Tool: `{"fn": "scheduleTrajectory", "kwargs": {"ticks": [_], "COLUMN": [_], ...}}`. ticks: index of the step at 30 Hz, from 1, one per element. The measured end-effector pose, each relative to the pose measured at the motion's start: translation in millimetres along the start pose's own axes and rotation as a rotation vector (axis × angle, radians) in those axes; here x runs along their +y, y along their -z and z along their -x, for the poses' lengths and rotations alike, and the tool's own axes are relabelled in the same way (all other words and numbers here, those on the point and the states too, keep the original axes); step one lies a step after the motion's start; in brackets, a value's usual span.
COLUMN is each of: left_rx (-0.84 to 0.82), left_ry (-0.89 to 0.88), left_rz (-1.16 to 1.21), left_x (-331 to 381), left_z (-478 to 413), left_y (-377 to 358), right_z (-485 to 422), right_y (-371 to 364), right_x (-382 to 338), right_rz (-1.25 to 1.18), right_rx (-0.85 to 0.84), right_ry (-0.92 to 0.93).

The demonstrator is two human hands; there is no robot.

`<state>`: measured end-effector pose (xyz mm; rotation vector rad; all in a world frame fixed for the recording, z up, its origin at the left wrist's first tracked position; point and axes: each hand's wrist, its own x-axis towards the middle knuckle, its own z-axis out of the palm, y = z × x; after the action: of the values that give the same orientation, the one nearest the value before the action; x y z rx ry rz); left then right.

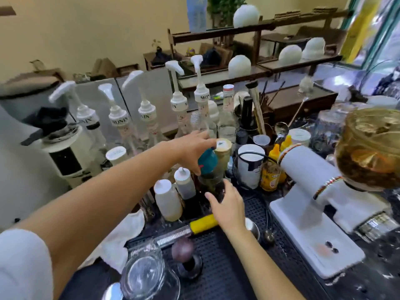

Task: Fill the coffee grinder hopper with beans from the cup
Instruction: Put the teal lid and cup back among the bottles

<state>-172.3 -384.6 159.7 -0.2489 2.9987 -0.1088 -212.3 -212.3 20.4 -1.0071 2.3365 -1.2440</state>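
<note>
Roughly centre of the table (238,267), the cup (213,187), clear and dark inside (probably beans, blurred), stands upright between both hands. Right hand (229,206) just in front, fingers (213,199) spread, touching or nearly so. Left hand (192,148) above it, fingers loosely curled on a teal bottle (207,160). Grinder hopper (372,148) well apart to the right; right hand nearer

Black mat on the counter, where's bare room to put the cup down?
Free: the black mat between the dark tamper and the white grinder base, below the right hand. Crowded: squeeze bottles, syrup pump bottles and jars behind, around the left hand.
</note>
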Motion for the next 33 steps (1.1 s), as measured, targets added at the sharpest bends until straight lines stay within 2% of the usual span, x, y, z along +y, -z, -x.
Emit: {"fn": "scheduleTrajectory", "kwargs": {"ticks": [4,13,18,22,28,33], "left_rx": [-0.085,-0.09,-0.134,-0.097,0.033,0.021], "left_ry": [0.047,-0.013,-0.045,-0.038,-0.108,-0.156], "left_rz": [0.115,0.191,0.193,0.252,0.104,-0.012], "left_x": [-6.3,-3.9,-2.4,-3.8,2.1,5.5], "left_z": [-6.9,-22.2,-24.8,-19.5,-21.3,-25.3], "left_y": [-7.6,-15.2,-19.1,-24.0,-41.4,-44.0], "right_z": [-38.9,-48.6,-47.0,-46.5,-45.6,-46.1], "right_y": [-19.6,-28.8,-32.3,-31.8,-31.2,-32.1], "right_x": [7.2,23.4,27.3,27.9,27.2,28.6], "right_rz": [-0.041,-0.182,-0.174,-0.18,-0.159,-0.151], "right_rx": [-0.07,-0.027,0.005,0.015,0.018,0.024], "right_ry": [-0.136,-0.088,-0.062,-0.041,-0.02,-0.003]}}
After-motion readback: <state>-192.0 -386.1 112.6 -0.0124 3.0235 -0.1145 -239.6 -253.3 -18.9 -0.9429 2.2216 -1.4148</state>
